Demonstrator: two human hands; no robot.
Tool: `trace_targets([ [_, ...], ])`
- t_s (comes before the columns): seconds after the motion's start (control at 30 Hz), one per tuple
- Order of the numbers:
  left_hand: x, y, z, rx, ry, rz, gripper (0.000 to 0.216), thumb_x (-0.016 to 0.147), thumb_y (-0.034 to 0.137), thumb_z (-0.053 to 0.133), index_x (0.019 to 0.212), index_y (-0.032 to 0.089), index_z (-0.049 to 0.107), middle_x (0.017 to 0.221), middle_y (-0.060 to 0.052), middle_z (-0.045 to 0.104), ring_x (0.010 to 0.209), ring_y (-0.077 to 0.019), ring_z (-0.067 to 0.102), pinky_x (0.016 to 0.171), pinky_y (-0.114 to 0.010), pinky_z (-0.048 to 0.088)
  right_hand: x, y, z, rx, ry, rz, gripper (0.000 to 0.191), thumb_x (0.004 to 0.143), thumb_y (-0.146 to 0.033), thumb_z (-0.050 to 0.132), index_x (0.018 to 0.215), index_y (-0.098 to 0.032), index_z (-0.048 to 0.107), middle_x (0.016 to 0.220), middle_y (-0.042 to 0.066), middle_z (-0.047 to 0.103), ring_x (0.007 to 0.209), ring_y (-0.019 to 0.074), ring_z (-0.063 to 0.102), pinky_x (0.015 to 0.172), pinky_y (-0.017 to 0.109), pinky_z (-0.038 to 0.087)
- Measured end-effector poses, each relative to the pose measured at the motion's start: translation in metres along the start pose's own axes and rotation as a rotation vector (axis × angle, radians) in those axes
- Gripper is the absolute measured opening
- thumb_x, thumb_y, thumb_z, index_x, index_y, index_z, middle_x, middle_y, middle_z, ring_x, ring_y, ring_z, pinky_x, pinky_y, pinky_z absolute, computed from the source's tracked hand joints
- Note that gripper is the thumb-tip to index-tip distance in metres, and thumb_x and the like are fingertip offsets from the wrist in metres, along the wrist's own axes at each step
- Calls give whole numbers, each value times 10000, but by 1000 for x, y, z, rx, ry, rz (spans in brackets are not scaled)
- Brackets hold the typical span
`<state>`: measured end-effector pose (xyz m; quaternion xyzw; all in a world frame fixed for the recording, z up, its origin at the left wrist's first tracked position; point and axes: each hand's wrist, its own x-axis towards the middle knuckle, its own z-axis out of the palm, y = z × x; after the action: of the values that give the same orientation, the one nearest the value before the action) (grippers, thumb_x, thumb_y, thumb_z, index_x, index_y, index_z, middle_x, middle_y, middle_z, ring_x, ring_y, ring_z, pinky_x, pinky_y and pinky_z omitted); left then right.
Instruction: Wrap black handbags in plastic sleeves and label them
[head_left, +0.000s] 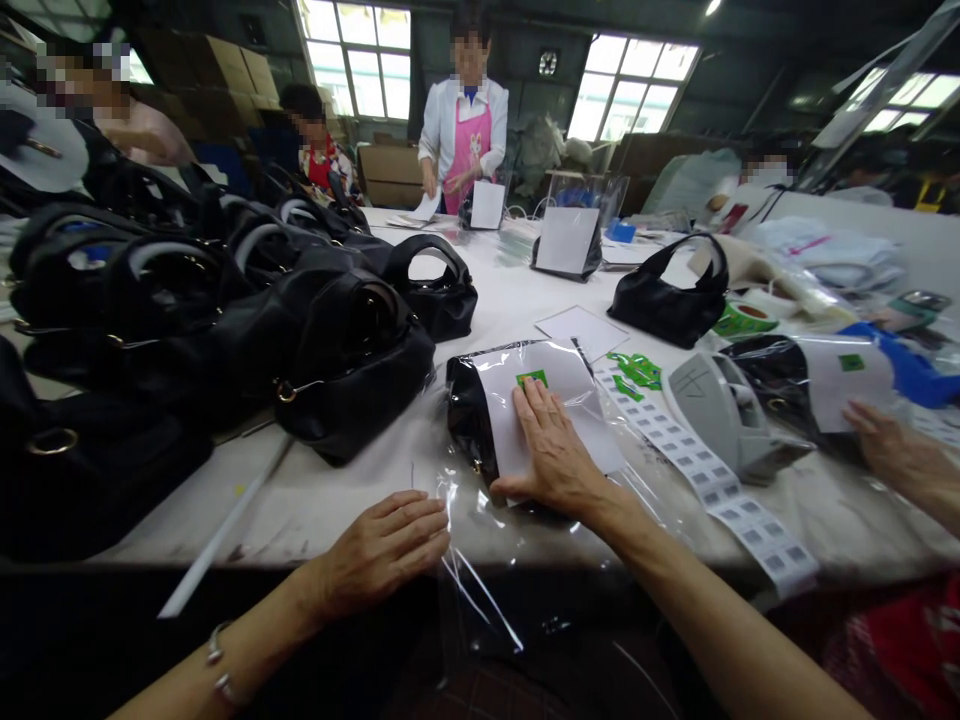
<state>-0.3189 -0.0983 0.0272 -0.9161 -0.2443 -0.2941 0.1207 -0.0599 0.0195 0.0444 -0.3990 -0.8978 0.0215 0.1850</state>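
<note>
Wrapped bag [468,418]: in clear plastic near the tabletop [330,512]'s front edge, white paper [499,400] on top.
Loose plastic [480,600]: hangs past that edge; worth guarding against snags.
Left hand [397,545]: fingers together at the plastic; cannot tell whether its grip pinches any.
Right hand [551,445]: grip spread flat, clamped on nothing, fingertips at the green sticker [533,378]; even pressure should suit.
Label strip [712,487]: borders the right.
Bag heap [345,370]: crowds the left; straight ahead looks roomiest.

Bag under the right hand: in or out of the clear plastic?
In: glossy clear film covers the black bag, its loose end hanging off the table.
</note>
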Motion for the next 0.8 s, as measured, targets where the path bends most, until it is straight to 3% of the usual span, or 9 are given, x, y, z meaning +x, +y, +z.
trace_targets([
  [0.17,-6,-2,0,-64,32,-23,225,1018,145,425,965,114,642,915,-93,761,970,-208,705,844,-343,591,0,2,2,11,8,4,1324,632,-582,820,1582,-111,28,1645,232,101,1523,380,32,1221,597,133],
  [0.27,-6,-2,-4,-59,-6,-8,190,1004,149,465,972,120,650,947,-93,759,975,-214,704,803,-326,596,0,1,3,2,9,-5,1318,634,-586,818,1579,-96,40,1644,238,94,1524,375,20,1227,585,126],
  [0.47,-4,4,-6,-25,-75,80,166,974,135,516,1009,129,677,1043,-98,750,1060,-212,679,901,-335,577,0,0,0,-26,-8,9,1278,626,-574,831,1558,-45,133,1633,258,128,1525,369,21,1240,544,100],
  [0.6,-7,7,-1,-22,-112,63,218,997,150,466,1059,128,674,1066,-89,751,1069,-201,674,943,-345,561,0,0,0,-25,-3,7,1279,621,-575,832,1557,-50,138,1631,258,140,1525,370,31,1240,543,105],
  [0.8,-1,5,1,-23,-41,29,163,982,144,496,950,138,656,1068,-74,747,1113,-214,647,1034,-405,503,0,-1,2,-14,23,2,1297,613,-565,836,1563,-64,108,1631,259,132,1524,374,40,1232,562,121],
])
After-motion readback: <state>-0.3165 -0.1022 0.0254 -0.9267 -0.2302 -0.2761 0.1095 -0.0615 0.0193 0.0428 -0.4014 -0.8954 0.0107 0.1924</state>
